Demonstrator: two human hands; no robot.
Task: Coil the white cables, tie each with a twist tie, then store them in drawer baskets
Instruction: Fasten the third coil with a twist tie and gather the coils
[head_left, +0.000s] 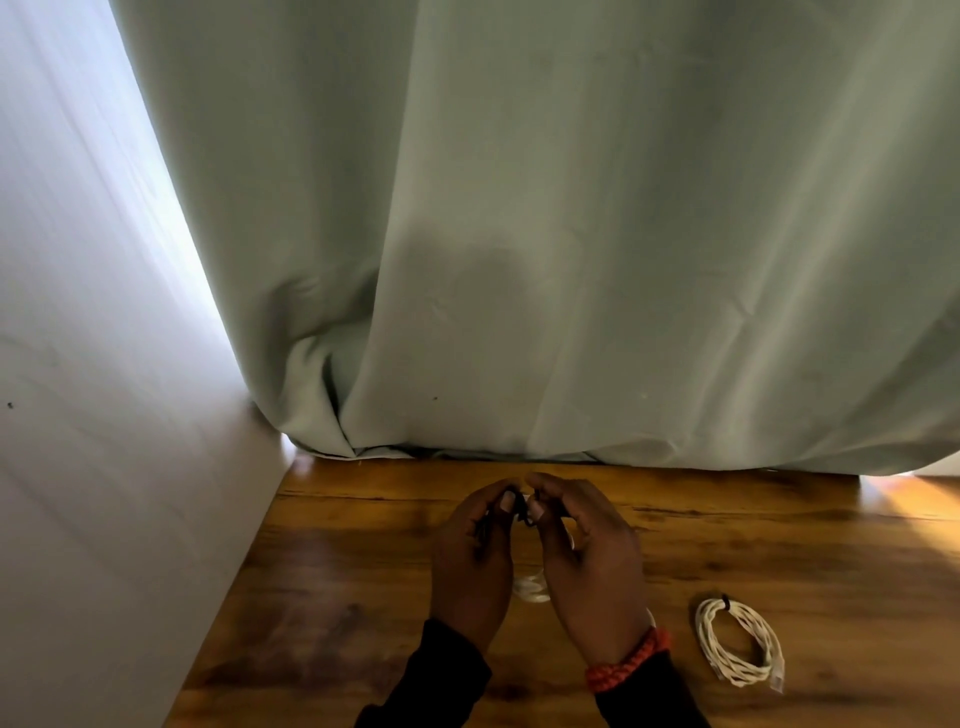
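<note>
Two hands (470, 558) (587, 566), two white cables (740, 644) (531, 590)

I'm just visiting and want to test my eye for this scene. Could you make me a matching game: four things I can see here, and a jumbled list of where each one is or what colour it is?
Things:
1. tied cable coil
2. black twist tie
3. braided bracelet
4. curtain

Descriptions:
A. orange, round the right wrist
B. pale green, hanging behind the table
C. white, lying on the wooden table to the right of the hands
D. pinched between the fingertips of the left hand and right hand

Pairs: 1-C, 2-D, 3-A, 4-B
</note>
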